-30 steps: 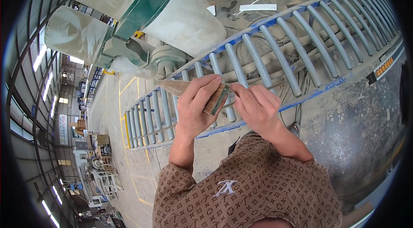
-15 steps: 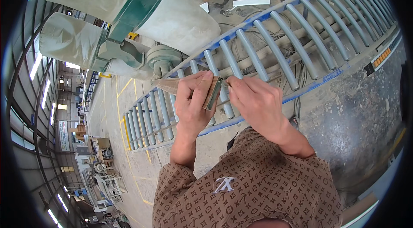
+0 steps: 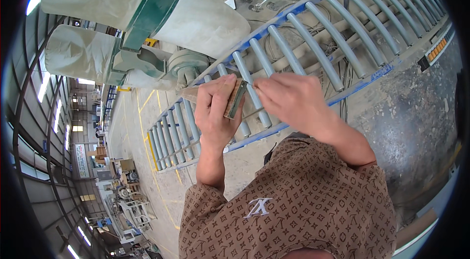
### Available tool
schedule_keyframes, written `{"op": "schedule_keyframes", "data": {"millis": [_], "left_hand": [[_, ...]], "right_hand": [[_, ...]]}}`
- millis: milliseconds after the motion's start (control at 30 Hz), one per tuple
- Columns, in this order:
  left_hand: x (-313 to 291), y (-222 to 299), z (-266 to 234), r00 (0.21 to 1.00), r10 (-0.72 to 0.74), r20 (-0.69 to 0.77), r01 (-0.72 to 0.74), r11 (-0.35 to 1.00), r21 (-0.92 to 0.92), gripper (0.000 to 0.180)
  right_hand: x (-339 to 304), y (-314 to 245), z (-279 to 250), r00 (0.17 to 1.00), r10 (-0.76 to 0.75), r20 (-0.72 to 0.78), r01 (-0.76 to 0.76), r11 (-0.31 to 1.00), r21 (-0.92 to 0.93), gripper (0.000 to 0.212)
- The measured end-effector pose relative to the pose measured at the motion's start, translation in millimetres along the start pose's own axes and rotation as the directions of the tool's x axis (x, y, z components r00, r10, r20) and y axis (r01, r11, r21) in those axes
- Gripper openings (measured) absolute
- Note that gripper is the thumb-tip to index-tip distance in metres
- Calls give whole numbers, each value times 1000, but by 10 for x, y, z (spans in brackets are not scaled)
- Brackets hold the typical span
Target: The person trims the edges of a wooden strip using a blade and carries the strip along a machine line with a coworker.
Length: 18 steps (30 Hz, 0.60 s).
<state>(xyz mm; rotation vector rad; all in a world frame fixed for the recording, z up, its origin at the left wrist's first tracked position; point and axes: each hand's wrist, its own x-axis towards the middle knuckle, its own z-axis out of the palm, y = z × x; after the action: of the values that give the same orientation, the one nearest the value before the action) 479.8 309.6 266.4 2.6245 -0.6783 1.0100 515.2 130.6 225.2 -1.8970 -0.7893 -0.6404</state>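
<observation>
The left grip (image 3: pixel 215 112) is raised in front of the chest with its back toward the view, its fingers (image 3: pixel 218 95) curled over in a firm clasp, and the left forearm (image 3: pixel 211 158) drops almost straight down from it to a bent elbow. Just to its right, at nearly the same height, the right grip (image 3: pixel 293 100) points its fingertips (image 3: pixel 258 84) leftward in a close pinch — knuckles up, remaining fingers folded in — while the right forearm (image 3: pixel 347 136) slants away below and to the right of that grip.
</observation>
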Motion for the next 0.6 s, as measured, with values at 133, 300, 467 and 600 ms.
{"op": "schedule_keyframes", "data": {"millis": [133, 300, 467, 600], "left_hand": [[-1, 8, 24, 1000, 9, -9, -9, 1000, -19, 45], [-16, 19, 11, 1000, 18, 11, -17, 999, -46, 44], [-57, 17, -8, 1000, 4, -4, -5, 998, -70, 44], [-51, 13, 19, 1000, 10, -20, -11, 998, -67, 45]], "right_hand": [[-106, -61, 202, 977, 18, -213, -18, 1000, 3, 15], [-182, -66, 267, 972, 27, -232, -37, 998, -42, 22], [-155, -56, 316, 967, 54, -248, -40, 997, 61, 21], [-116, 53, 369, 961, 26, -277, 23, 984, 174, 18]]}}
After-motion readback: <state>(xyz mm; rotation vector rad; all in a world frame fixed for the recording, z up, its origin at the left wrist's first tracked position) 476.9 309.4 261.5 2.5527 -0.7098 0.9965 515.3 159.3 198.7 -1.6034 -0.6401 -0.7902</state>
